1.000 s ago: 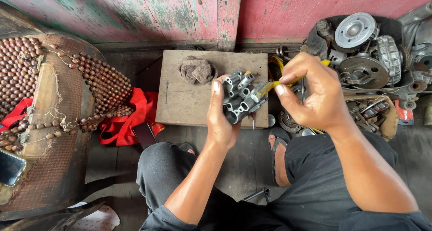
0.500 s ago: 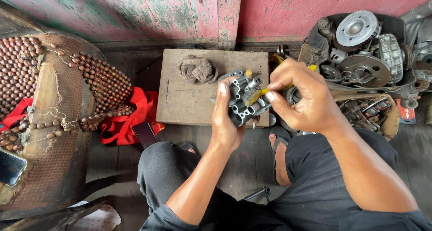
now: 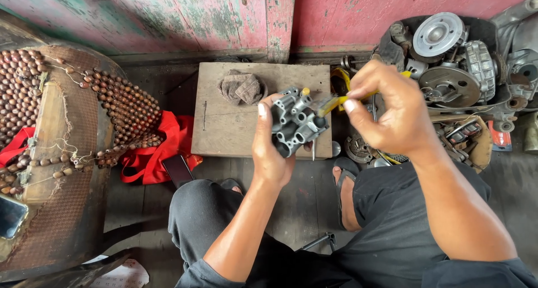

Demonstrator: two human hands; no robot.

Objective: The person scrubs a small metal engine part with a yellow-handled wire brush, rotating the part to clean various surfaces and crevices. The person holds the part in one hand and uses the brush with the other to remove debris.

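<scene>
Black tub (image 3: 493,27) packed with metal engine parts (image 3: 448,58). Left hand (image 3: 272,148) wraps the grey casting (image 3: 296,122); right hand (image 3: 386,111) pinches a yellow-handled tool (image 3: 332,104) touching it.

A grey cast-metal part (image 3: 296,121) with tubular bosses is held upright over the wooden board, a yellow-handled tool (image 3: 336,102) touching its upper right.

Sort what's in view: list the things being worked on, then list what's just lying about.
In hand:
left hand gripping the grey metal part
right hand holding the yellow-handled tool against it

Lying about:
wooden board
crumpled rag
red cloth
beaded seat cover
pile of engine parts
</scene>
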